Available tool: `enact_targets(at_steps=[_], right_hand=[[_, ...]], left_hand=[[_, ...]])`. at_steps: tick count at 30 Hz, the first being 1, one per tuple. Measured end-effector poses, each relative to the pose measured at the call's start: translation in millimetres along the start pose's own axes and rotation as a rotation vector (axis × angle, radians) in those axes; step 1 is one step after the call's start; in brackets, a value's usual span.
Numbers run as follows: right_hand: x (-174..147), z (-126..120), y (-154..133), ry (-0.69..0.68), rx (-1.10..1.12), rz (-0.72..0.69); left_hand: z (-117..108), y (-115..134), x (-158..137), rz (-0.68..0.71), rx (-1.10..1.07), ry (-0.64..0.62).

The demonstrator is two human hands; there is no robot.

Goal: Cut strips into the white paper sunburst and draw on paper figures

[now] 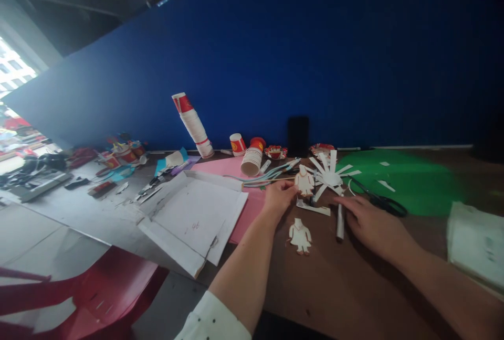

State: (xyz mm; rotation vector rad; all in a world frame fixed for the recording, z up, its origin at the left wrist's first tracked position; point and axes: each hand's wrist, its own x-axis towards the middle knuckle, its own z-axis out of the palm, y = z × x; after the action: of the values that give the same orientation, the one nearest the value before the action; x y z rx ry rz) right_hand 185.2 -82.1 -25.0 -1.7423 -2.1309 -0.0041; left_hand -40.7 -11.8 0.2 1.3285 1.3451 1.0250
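My left hand (279,198) is closed, its fingertips pinching the edge of a white paper doll cutout (304,181) with brownish outlines. A second paper doll cutout (300,237) lies flat on the brown table, nearer to me. My right hand (366,219) has its fingers stretched out low over the table, holding nothing that I can see. Beside its fingertips lies a grey tube-shaped stick (340,224); whether they touch is unclear. A bent white paper strip (314,208) lies between the hands. Behind them is a white paper cup cut into spread strips (329,176).
Black scissors (384,204) lie on green paper (425,182) at right. Pink paper (220,168) and an opened white cardboard box (200,214) lie at left. A tall, leaning cup stack (193,126) stands by the blue partition (315,56). A red chair (114,287) is lower left.
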Motion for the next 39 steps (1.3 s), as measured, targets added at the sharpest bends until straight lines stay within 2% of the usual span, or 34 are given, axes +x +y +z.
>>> enact_targets(at_steps=[3,6,10,13,15,17,21,27,33,39], right_hand=[[-0.7,-4.5,-4.1,-0.02,-0.021,-0.013],[-1.3,-6.2,-5.9,-0.029,-0.086,0.034],[-2.1,-5.8,-9.2,0.044,-0.086,0.065],[-4.6,-5.7,-19.7,0.121,0.027,-0.05],[-7.7,-5.1,-31.2,0.147,0.105,-0.195],[-11.3,-3.8,-44.1,0.128,0.125,-0.298],[-15.9,-0.1,-63.9,0.046,0.056,-0.371],[-16.8,4.1,-71.8,0.061,-0.075,-0.342],[-19.3,6.1,-79.3,-0.02,-0.094,-0.282],[-16.4,4.8,-77.5,-0.089,0.039,-0.189]], left_hand=[[0.1,-2.1,1.6,-0.005,-0.03,-0.01],[0.3,-2.2,1.5,-0.011,-0.003,0.002],[0.8,-1.8,0.6,0.004,0.043,0.03],[1.6,-1.9,0.2,0.019,0.046,0.03],[2.3,-2.0,0.2,0.024,0.042,0.023],[3.0,-2.0,0.3,0.031,0.042,0.026],[3.7,-1.5,0.2,0.047,0.062,0.032],[4.3,-1.0,0.0,0.048,0.042,0.015],[5.0,0.3,-0.2,0.045,0.046,0.032],[4.3,2.4,-2.1,0.058,0.055,0.028]])
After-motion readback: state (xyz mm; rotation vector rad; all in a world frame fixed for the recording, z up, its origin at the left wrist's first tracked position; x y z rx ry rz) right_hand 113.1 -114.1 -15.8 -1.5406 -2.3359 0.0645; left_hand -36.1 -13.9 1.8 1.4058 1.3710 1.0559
